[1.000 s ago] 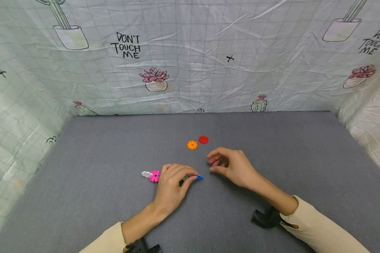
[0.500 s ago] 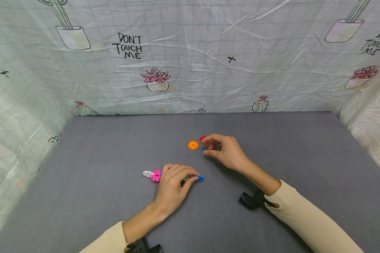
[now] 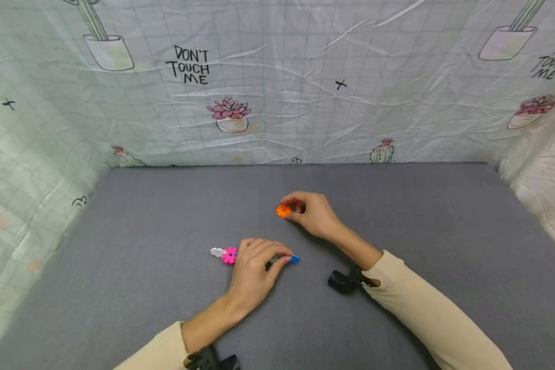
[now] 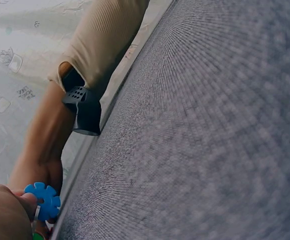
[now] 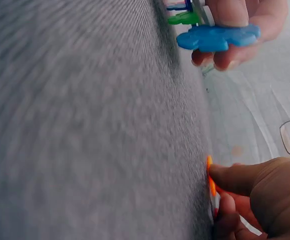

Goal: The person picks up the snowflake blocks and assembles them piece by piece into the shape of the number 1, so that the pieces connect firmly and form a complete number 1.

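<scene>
In the head view the left hand [image 3: 254, 267] pinches a chain of joined flower-shaped discs between thumb and fingers. A white disc [image 3: 216, 252] and a pink disc [image 3: 229, 255] stick out on its left, a blue disc [image 3: 295, 259] on its right. Beside the blue disc [image 5: 217, 38] a green one [image 5: 184, 19] shows in the right wrist view. Farther back, the right hand [image 3: 316, 215] has thumb and fingertips around the edges of an orange disc [image 3: 283, 210]. Its thumb presses the orange disc [image 5: 211, 175] in the right wrist view. The red disc is hidden by this hand.
A grey table surface [image 3: 143, 221] lies under both hands. Behind it and at both sides hangs a pale printed cloth [image 3: 287, 118]. Black devices are strapped at the right wrist [image 3: 347, 281] and the left wrist [image 3: 213, 359].
The right hand has moved left and back, over the red disc, and has taken hold of the orange disc. The left hand keeps its grip on the chain in about the same place.
</scene>
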Motion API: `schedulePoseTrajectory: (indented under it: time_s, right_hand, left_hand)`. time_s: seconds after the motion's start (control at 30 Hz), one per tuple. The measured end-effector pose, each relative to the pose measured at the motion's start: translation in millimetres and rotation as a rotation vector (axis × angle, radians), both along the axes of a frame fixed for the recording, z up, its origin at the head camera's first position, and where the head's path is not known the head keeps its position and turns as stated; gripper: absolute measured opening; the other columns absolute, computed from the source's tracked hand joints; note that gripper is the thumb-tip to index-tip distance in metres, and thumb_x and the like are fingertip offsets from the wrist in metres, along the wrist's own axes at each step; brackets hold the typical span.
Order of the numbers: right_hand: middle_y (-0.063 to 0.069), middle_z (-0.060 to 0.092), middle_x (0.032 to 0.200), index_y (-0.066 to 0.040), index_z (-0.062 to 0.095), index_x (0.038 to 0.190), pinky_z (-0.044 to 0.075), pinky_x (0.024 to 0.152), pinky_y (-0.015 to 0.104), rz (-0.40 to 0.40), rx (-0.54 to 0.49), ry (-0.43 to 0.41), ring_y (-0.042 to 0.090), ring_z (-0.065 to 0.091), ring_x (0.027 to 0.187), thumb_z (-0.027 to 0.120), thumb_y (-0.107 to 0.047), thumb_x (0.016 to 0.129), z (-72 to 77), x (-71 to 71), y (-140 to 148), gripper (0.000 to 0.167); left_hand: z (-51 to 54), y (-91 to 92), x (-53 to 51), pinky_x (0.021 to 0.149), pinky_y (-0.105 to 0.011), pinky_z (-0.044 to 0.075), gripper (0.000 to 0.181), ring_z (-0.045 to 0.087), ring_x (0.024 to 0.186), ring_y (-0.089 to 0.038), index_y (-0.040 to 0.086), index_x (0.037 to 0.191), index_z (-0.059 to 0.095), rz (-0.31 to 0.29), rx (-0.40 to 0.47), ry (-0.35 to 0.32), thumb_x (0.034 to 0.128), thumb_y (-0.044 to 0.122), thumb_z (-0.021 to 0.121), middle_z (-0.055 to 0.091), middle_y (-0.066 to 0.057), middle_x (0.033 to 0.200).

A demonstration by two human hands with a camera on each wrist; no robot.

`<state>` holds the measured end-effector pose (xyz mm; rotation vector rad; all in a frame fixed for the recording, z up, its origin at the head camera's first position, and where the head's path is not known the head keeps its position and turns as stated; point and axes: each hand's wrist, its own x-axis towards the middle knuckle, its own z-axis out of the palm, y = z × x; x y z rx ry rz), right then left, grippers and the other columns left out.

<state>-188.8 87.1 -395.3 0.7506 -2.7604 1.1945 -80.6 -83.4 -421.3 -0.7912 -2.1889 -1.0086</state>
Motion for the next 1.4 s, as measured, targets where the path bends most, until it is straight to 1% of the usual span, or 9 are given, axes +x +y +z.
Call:
schedulePoseTrajectory:
  time_s: [0.13, 0.3, 0.47, 0.6, 0.73, 0.9, 1.13, 1.3, 1.4]
  right_hand:
    - [-0.001, 0.057, 0.076, -0.013, 0.072, 0.107, 0.039, 0.059, 0.029, 0.0, 0.015, 0.017, 0.014, 0.046, 0.063, 0.075, -0.013, 0.084, -0.9, -1.1, -3, 0.023]
    - [0.001, 0.06, 0.085, -0.011, 0.072, 0.11, 0.04, 0.061, 0.029, -0.01, 0.024, 0.001, 0.014, 0.047, 0.067, 0.076, -0.015, 0.083, -0.3, -0.5, -4, 0.027]
    - [0.003, 0.057, 0.084, -0.01, 0.071, 0.114, 0.041, 0.061, 0.028, -0.018, 0.049, -0.005, 0.014, 0.047, 0.067, 0.078, -0.015, 0.081, 0.6, 1.4, -5, 0.034]
    - [0.002, 0.054, 0.086, -0.012, 0.072, 0.112, 0.041, 0.06, 0.028, -0.012, 0.059, 0.014, 0.014, 0.047, 0.068, 0.077, -0.013, 0.082, 0.3, 3.4, -5, 0.031]
    - [0.001, 0.061, 0.091, -0.014, 0.073, 0.109, 0.045, 0.064, 0.028, 0.011, 0.043, 0.024, 0.013, 0.053, 0.072, 0.075, -0.01, 0.084, 2.1, 5.8, -3, 0.025]
    - [0.002, 0.07, 0.095, -0.013, 0.074, 0.108, 0.051, 0.067, 0.028, 0.032, -0.022, 0.009, 0.011, 0.064, 0.076, 0.073, -0.01, 0.085, 6.0, 9.3, 3, 0.024]
    - [-0.002, 0.069, 0.084, -0.012, 0.074, 0.106, 0.051, 0.061, 0.028, 0.006, -0.09, -0.024, 0.009, 0.063, 0.068, 0.074, -0.01, 0.084, 10.4, 21.0, 19, 0.023]
    - [-0.004, 0.067, 0.076, -0.012, 0.072, 0.108, 0.049, 0.054, 0.027, 0.032, -0.118, -0.088, 0.014, 0.063, 0.062, 0.073, -0.01, 0.085, 14.4, 34.5, 31, 0.024]
    - [-0.003, 0.066, 0.073, -0.011, 0.07, 0.111, 0.045, 0.051, 0.027, 0.052, -0.129, -0.116, 0.017, 0.062, 0.06, 0.071, -0.012, 0.087, 16.0, 42.9, 37, 0.024]
  left_hand:
    - [0.2, -0.3, -0.4, 0.078, -0.035, 0.039, 0.011, 0.061, 0.082, -0.01, 0.014, 0.087, 0.072, 0.0, -0.002, 0.011, 0.0787, 0.013, 0.078, 0.069, 0.007, 0.089]
    - [0.2, -0.7, 0.2, 0.078, -0.035, 0.039, 0.012, 0.061, 0.082, -0.01, 0.014, 0.087, 0.072, 0.002, -0.007, 0.009, 0.0783, 0.012, 0.079, 0.069, 0.007, 0.088]
    - [-0.8, -1.2, 1.6, 0.078, -0.035, 0.038, 0.012, 0.062, 0.081, -0.011, 0.014, 0.087, 0.071, 0.003, -0.005, 0.01, 0.0777, 0.011, 0.079, 0.069, 0.007, 0.088]
    - [-1.2, -1.5, 1.6, 0.077, -0.035, 0.038, 0.012, 0.061, 0.081, -0.011, 0.014, 0.087, 0.071, 0.005, -0.006, 0.009, 0.0774, 0.011, 0.079, 0.069, 0.007, 0.088]
    - [-1.0, -2.2, 1.8, 0.078, -0.033, 0.038, 0.011, 0.061, 0.083, -0.01, 0.014, 0.087, 0.071, 0.011, -0.009, -0.012, 0.0782, 0.013, 0.079, 0.069, 0.007, 0.088]
    - [-0.5, -2.6, 2.4, 0.08, -0.033, 0.037, 0.01, 0.061, 0.084, -0.009, 0.015, 0.087, 0.072, 0.012, -0.012, -0.036, 0.0795, 0.014, 0.078, 0.069, 0.008, 0.089]
    - [-1.3, -1.3, 1.2, 0.078, -0.034, 0.038, 0.012, 0.061, 0.081, -0.01, 0.015, 0.088, 0.072, 0.006, -0.007, 0.005, 0.0784, 0.012, 0.079, 0.069, 0.008, 0.089]
    - [-1.6, -0.2, 0.3, 0.077, -0.034, 0.038, 0.013, 0.061, 0.079, -0.01, 0.015, 0.088, 0.072, 0.001, -0.001, 0.025, 0.0776, 0.011, 0.079, 0.069, 0.007, 0.088]
    - [-2.4, 0.4, 0.2, 0.077, -0.034, 0.038, 0.012, 0.061, 0.079, -0.01, 0.015, 0.088, 0.072, -0.003, 0.0, 0.021, 0.078, 0.011, 0.079, 0.069, 0.007, 0.088]
